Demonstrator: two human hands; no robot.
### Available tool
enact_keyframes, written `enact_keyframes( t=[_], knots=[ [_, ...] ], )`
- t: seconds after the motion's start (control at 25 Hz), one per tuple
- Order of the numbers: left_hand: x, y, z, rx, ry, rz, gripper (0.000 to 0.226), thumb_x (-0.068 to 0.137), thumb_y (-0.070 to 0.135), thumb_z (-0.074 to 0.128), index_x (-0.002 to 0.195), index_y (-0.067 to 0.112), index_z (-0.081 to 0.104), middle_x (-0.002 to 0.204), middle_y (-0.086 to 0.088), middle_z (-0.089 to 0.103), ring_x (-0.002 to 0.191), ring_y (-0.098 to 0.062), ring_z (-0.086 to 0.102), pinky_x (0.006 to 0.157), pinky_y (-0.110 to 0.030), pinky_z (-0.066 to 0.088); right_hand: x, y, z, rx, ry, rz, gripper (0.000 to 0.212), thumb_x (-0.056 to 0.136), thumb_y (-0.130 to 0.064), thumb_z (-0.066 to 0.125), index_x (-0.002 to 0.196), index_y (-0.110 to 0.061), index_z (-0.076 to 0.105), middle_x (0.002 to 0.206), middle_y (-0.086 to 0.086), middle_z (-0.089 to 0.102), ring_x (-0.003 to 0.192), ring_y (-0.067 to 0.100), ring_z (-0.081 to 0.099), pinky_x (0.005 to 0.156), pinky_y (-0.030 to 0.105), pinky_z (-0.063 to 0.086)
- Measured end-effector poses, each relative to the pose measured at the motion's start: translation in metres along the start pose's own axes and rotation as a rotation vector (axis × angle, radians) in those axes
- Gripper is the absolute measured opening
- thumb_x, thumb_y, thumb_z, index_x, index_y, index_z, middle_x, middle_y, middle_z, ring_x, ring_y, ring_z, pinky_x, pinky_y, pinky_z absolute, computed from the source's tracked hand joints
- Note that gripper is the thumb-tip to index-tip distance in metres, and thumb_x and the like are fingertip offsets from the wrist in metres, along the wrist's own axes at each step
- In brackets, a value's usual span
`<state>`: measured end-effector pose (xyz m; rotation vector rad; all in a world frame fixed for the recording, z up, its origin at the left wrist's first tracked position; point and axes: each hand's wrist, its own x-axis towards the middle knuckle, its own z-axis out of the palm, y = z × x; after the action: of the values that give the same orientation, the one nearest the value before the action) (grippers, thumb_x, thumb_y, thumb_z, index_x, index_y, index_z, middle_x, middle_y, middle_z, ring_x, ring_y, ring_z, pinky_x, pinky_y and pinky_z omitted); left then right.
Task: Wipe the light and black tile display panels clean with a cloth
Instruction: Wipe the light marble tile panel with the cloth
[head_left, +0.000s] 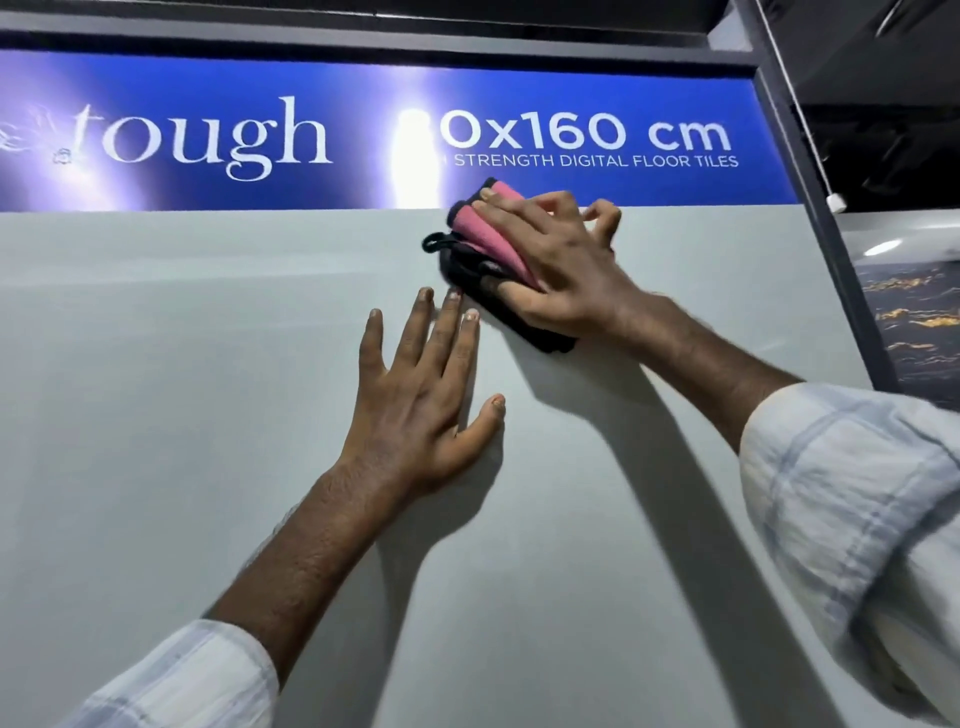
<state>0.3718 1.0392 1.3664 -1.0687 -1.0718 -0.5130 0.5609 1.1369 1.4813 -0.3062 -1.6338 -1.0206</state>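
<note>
One light panel (208, 415), left fingers (418, 332) flat, right fingers (524, 208) gripping cloth (491, 241), blue banner (363, 93) above

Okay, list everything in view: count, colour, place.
light tile panel: one, pale grey, centre
banner: one, blue with white lettering, above it
black tile panel: one, black with gold veins, far right
frame post: one, dark grey, between the panels
cord pull: one, white, upper right
cloth: one, pink and black, near light panel's top
sleeves: two, pale checked, lower left and right
left hand: one, flat on light panel
right hand: one, holding cloth against panel
</note>
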Motion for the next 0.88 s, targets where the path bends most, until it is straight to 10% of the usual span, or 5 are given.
enact_keyframes(
  t=[0.2,0.76,0.88],
  knots=[
    [-0.001,0.000,0.003,-0.036,0.021,0.001,0.082,0.098,0.058,0.032,0.161,0.006,0.034,0.171,-0.015,0.024,0.158,-0.037,0.023,0.122,-0.068,0.014,-0.013,0.044,-0.005,-0.019,0.059,0.526,0.072,0.091,-0.054,0.040,0.157,-0.027,0.033,0.161,-0.009,0.037,0.127,0.032,0.040,0.096,0.049,0.027],
    [0.010,0.013,-0.010,-0.152,0.086,0.059,0.074,0.095,0.056,0.037,0.147,0.007,0.055,0.168,-0.010,0.033,0.157,-0.030,0.027,0.121,-0.056,0.014,-0.087,0.020,-0.017,-0.094,-0.031,0.079,0.078,0.088,-0.055,0.047,0.159,-0.024,0.034,0.164,-0.007,0.034,0.129,0.027,0.042,0.078,0.033,0.008],
    [0.024,0.043,-0.017,-0.193,0.145,0.058,0.068,0.096,0.054,0.041,0.145,0.010,0.058,0.168,-0.009,0.035,0.155,-0.030,0.033,0.119,-0.056,0.021,-0.077,0.069,-0.013,-0.009,0.043,0.155,0.076,0.088,-0.052,0.053,0.156,-0.021,0.040,0.161,0.001,0.041,0.129,0.025,0.041,0.098,0.025,0.014]
  ],
)
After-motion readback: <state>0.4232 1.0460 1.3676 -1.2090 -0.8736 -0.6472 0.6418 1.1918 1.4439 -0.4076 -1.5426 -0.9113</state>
